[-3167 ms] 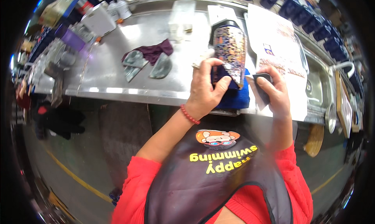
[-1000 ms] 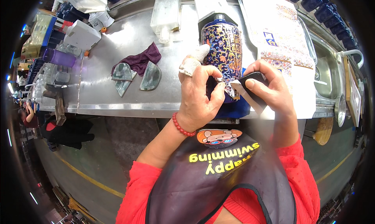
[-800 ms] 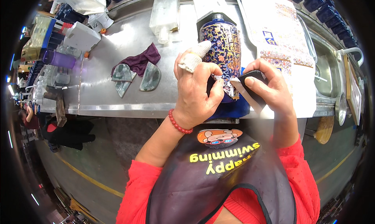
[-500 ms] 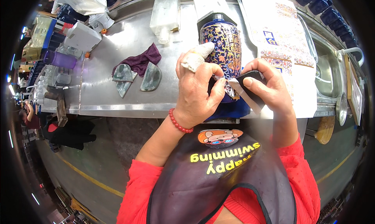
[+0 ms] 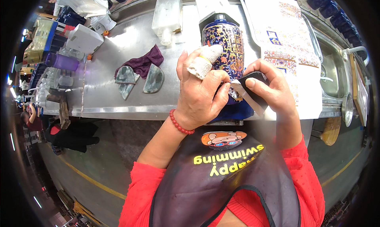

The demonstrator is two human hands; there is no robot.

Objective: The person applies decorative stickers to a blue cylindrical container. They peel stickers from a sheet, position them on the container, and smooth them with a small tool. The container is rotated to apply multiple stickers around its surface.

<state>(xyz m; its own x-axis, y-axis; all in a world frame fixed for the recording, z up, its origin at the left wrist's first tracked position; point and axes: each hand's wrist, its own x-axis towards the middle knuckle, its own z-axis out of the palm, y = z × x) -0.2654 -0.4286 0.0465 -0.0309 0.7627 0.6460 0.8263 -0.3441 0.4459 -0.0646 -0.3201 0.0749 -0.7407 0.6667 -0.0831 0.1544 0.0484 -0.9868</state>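
Note:
A dark blue bottle [image 5: 226,45] with a colourful floral pattern and gold characters lies in front of me, its neck pointing away. My left hand [image 5: 202,88] is at the bottle's lower left side, thumb and forefinger pinched together; what they hold, if anything, is hidden. One of its fingers wears a white cloth wrap [image 5: 204,64] with a yellow band, which rests against the bottle. Between the thumb and fingers of my right hand [image 5: 273,86] is a thin black flat piece [image 5: 258,93], with a pale strip along its edge close to the bottle's lower right.
Printed decal sheets [image 5: 277,37] lie right of the bottle, before a metal sink [image 5: 331,68]. To the left are a purple cloth [image 5: 148,61], green marbled half-round pieces [image 5: 153,79] and a clear empty bottle [image 5: 167,17]. A white box [image 5: 84,39] stands farther left.
My left hand has shifted slightly, its wrapped finger lying a little further over the bottle. The bottle has turned or slid a little. My right hand keeps its hold on the black piece.

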